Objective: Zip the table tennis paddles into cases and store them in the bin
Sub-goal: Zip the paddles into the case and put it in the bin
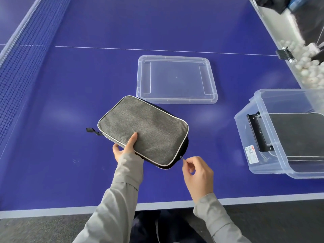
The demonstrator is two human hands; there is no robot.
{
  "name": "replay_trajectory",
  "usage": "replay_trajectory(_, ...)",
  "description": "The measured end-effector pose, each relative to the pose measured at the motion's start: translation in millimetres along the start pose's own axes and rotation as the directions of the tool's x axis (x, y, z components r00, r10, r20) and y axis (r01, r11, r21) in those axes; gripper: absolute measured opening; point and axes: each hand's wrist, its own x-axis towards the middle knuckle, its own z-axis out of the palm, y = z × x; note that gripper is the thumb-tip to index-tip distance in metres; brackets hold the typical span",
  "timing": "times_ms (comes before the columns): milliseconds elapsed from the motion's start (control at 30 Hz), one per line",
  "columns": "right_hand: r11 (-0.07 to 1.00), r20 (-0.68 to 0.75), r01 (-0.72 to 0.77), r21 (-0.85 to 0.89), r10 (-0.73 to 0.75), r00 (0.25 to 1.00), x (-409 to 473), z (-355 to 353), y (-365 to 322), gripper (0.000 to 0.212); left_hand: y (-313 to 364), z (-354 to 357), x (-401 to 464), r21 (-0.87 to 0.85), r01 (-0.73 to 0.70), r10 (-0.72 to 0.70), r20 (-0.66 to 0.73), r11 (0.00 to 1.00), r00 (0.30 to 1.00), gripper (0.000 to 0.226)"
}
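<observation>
Near the table [52, 172] edge, the right hand [198, 174] pinches the zip pull [182, 158] at the grey case [145, 130]'s near corner; the left hand [125, 148] grips its near edge. Bare blue surface lies all round. Beyond sits the lid [176, 78]; the bin [280, 135], cut off at right, holds another case [298, 134].

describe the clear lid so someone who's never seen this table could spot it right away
On the blue table tennis table, look just past the grey zip case that the left hand holds. The clear lid lies flat there, apart from the case. Unlike the deep clear bin to the right, it is a shallow, see-through tray shape with nothing on it.
</observation>
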Motion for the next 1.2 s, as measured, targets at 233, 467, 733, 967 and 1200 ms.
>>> replay_trajectory(233, 0.991, -0.060, -0.124, 0.057, 0.127, 0.990, 31, -5, 15, 0.017, 4, -12, -3, 0.121, -0.006, -0.008, 0.116, 0.993, 0.993, 0.053)
replay_trajectory(467, 0.987, 0.020, -0.087, 0.136, 0.085, 0.996, 58, -12, 22, 0.011, 16, -28, 5, 0.198, -0.043, -0.003, 0.225, 0.979, 0.974, 0.042)
replay_trajectory(733, 0.958, 0.212, -0.068, 0.277, 0.008, 0.977, 84, -13, 12, 0.013, 31, -33, 25, 0.165, -0.120, 0.036, 0.440, 0.979, 0.898, 0.055)
replay_trajectory(967, 0.947, 0.290, -0.064, 0.315, -0.032, 0.957, 102, -15, -4, 0.013, 43, -31, 30, 0.190, -0.184, 0.049, 0.555, 0.964, 0.830, 0.065)
replay_trajectory(1200, 0.907, 0.314, -0.190, 0.377, 0.068, 0.947, 127, -18, -22, 0.020, 48, -37, 30, 0.284, -0.273, 0.018, 0.662, 0.919, 0.749, 0.071)
